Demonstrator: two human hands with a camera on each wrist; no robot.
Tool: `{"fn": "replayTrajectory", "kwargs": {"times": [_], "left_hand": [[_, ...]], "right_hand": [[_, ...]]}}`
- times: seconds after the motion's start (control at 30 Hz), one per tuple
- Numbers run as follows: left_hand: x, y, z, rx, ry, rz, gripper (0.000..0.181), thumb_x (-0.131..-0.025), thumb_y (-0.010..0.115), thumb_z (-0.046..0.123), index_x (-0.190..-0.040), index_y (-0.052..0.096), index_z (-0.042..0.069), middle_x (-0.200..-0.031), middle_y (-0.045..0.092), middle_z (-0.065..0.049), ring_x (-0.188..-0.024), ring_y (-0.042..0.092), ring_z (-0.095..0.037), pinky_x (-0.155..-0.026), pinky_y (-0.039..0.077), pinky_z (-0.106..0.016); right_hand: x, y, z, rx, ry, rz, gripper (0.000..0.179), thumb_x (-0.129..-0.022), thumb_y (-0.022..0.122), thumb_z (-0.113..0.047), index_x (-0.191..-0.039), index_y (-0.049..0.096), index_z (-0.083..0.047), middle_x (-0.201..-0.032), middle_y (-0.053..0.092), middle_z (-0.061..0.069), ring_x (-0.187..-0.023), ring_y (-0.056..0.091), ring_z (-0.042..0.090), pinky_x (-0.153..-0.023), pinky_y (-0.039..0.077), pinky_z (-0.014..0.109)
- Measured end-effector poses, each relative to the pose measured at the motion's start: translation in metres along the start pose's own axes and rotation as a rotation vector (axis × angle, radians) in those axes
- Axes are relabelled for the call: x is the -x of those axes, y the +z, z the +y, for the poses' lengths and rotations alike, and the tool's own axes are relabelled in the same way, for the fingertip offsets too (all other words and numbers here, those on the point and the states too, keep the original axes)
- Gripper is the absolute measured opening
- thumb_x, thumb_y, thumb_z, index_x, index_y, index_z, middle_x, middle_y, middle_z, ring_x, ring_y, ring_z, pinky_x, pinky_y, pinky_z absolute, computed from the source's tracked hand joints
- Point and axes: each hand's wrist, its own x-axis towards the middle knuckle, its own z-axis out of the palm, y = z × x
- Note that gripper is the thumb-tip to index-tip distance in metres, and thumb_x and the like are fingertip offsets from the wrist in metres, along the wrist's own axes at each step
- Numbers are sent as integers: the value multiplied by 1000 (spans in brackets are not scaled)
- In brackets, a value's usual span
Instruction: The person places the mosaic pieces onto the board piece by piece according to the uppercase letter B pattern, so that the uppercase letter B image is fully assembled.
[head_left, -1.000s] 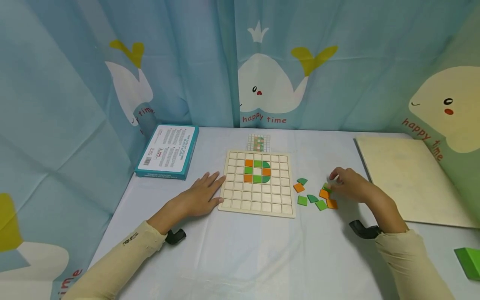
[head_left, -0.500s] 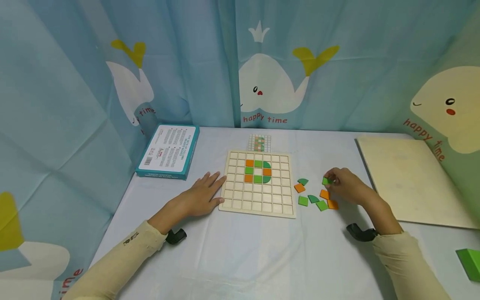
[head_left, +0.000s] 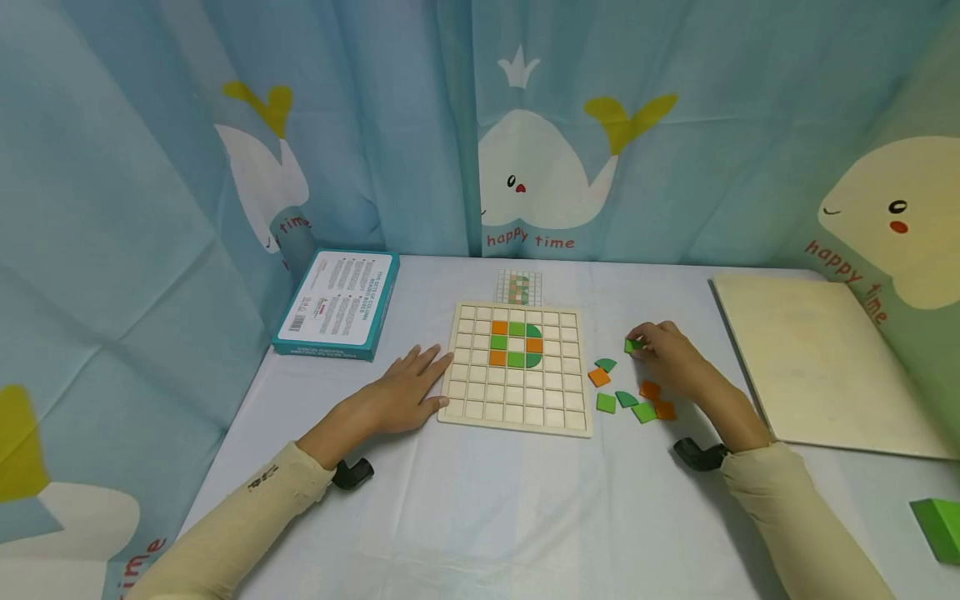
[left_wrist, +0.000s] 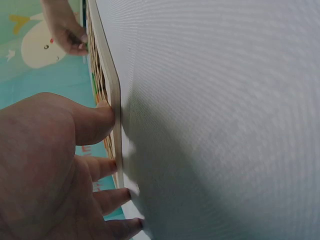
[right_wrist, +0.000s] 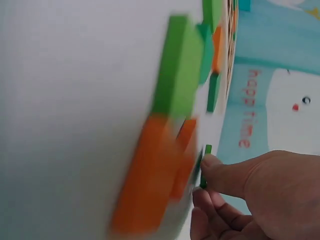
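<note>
A light green square tile (head_left: 632,344) is pinched between the thumb and fingers of my right hand (head_left: 669,357), held a little above the table to the right of the wooden grid board (head_left: 480,392). Orange, light green and dark green tiles form a D-like ring (head_left: 517,328) in the board's upper middle squares. My left hand (head_left: 405,392) lies beside the board with fingers spread; in the left wrist view its thumb (left_wrist: 97,122) and fingertips touch the board's edge. Below my right hand lie loose orange tiles (head_left: 664,410), green squares (head_left: 606,403) and dark green quarter-circles (head_left: 626,399).
A small printed pattern card (head_left: 528,279) lies behind the board. At the back left sits a blue box (head_left: 337,300) with a white label. A large pale panel (head_left: 825,358) lies on the right, and a green block (head_left: 937,529) stands near the right edge.
My right hand has picked the light green tile up from beside the orange ones and carried it left and away from me. My left hand stays at the board's edge.
</note>
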Motion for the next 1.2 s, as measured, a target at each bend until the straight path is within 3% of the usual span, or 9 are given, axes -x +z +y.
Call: {"fn": "replayTrajectory", "kwargs": {"times": [0.13, 0.5, 0.73, 0.87, 1.1, 1.2], "left_hand": [[0, 0, 0, 4, 4, 3, 73, -111, 47, 47, -171, 18, 18, -177, 14, -15, -163, 8, -43, -129, 17, -60], [2, 0, 1, 1, 2, 1, 73, -111, 47, 47, -171, 18, 17, -177, 13, -14, -163, 8, -43, -129, 17, -60], [0, 0, 0, -8, 8, -3, 72, -111, 47, 47, -171, 18, 18, -177, 13, -14, -163, 7, -43, -129, 18, -60], [0, -1, 0, -11, 10, -1, 72, -112, 47, 47, -171, 18, 17, -177, 13, -14, -163, 8, -43, -129, 18, -60], [1, -1, -1, -7, 12, 1, 73, -111, 47, 48, -171, 17, 17, -177, 13, -14, -163, 8, -43, -129, 18, -60], [1, -1, -1, 3, 15, 2, 73, -111, 48, 47, -171, 18, 16, -177, 13, -15, -163, 8, -44, -129, 18, -61]], "right_hand": [[-7, 4, -23, -13, -32, 3, 30, -109, 54, -2, -137, 54, 7, -125, 49, 33, -114, 55, 46, -97, 52, 59], [-9, 40, -102, -34, -306, 1, 25, -105, 60, 3, -130, 61, 3, -122, 55, 24, -113, 60, 39, -95, 55, 52], [-10, 68, -140, 3, -320, -45, 26, -101, 71, -9, -126, 66, -4, -117, 59, 15, -106, 61, 29, -92, 53, 47], [-11, 79, -154, 21, -310, -52, 24, -99, 75, -10, -122, 68, -6, -114, 62, 11, -106, 61, 27, -88, 54, 44], [-13, 89, -163, 86, -415, 38, 5, -96, 75, -3, -100, 72, -3, -100, 65, 8, -93, 62, 23, -79, 56, 39], [-12, 91, -166, 101, -415, 59, 5, -95, 75, -2, -99, 74, -2, -98, 66, 9, -91, 64, 23, -82, 59, 39]]}}
